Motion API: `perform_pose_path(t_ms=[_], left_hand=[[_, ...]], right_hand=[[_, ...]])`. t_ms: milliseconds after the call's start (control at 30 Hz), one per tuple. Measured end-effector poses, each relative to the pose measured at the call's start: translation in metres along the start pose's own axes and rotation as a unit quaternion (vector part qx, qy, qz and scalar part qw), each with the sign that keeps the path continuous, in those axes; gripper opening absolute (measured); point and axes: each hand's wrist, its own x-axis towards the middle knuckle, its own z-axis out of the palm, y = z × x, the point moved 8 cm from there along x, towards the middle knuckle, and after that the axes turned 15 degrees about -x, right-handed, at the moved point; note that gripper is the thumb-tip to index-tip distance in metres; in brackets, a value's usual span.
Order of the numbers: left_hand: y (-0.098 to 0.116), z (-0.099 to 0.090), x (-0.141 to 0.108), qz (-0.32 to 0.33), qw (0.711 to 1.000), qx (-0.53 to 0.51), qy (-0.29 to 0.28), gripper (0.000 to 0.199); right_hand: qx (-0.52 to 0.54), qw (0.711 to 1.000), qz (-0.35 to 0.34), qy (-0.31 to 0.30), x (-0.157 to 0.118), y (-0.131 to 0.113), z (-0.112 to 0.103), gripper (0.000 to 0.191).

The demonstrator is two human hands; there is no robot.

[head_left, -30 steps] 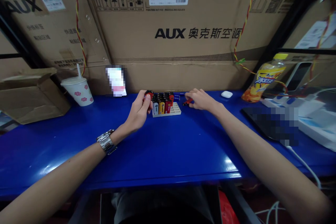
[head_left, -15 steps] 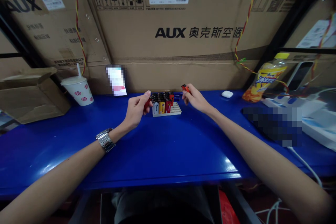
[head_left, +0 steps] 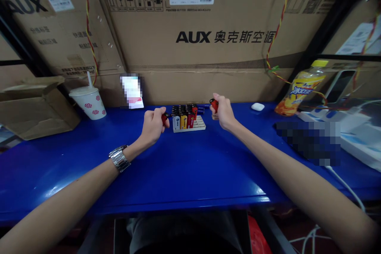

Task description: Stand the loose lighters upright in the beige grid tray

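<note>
We grip a red lighter point(head_left: 164, 118) in the left hand point(head_left: 152, 125), nine o'clock of the white tray point(head_left: 198, 127), second red lighter point(head_left: 214, 104) in the right hand point(head_left: 224, 112), two o'clock; fists curled, likely for firmness. Tray seemingly keeps other lighters point(head_left: 183, 121) upright on table point(head_left: 190, 166).

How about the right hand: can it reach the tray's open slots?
Probably yes: nothing visible lies between the right hand and the open slots, though that hand grips a red piece.
</note>
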Motion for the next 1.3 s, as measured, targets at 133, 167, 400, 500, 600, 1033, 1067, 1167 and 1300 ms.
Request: perform_pose_path(t_ms=[133,167,400,500,600,1033,1067,1167,1300], left_hand=[[-0.005,-0.003,0.001,-0.032,0.998,-0.048,0.022,0.051],[-0.007,-0.004,0.001,-0.042,0.997,-0.063,0.027,0.05],[-0.008,-0.003,0.001,-0.048,0.996,-0.078,0.014,0.046],[-0.01,-0.003,0.002,-0.051,0.996,-0.066,0.016,0.047],[-0.011,-0.003,0.001,-0.058,0.997,-0.059,0.014,0.048],[-0.004,-0.002,-0.002,-0.041,0.999,0.026,0.019,0.058],[-0.004,-0.002,-0.002,-0.042,0.998,0.03,0.02,0.057],[-0.005,-0.002,-0.002,-0.045,0.998,0.04,0.019,0.057],[-0.006,-0.001,-0.001,-0.043,0.998,0.05,0.01,0.057]], right_hand=[[0.061,0.998,0.036,0.003,-0.002,-0.002,0.004,0.038],[0.066,0.997,0.041,0.001,-0.002,-0.002,0.005,0.039],[0.073,0.997,0.036,-0.001,-0.001,0.0,0.005,0.04],[0.091,0.995,0.035,0.003,-0.001,0.0,0.004,0.042],[0.089,0.994,0.058,-0.007,-0.002,0.002,0.005,0.048],[-0.079,0.977,-0.199,-0.02,-0.007,-0.027,0.011,0.038],[-0.095,0.971,-0.219,-0.015,-0.008,-0.03,0.011,0.038],[-0.097,0.969,-0.225,-0.038,-0.009,-0.027,0.017,0.034],[-0.065,0.972,-0.2,-0.107,-0.01,-0.018,0.03,0.032]])
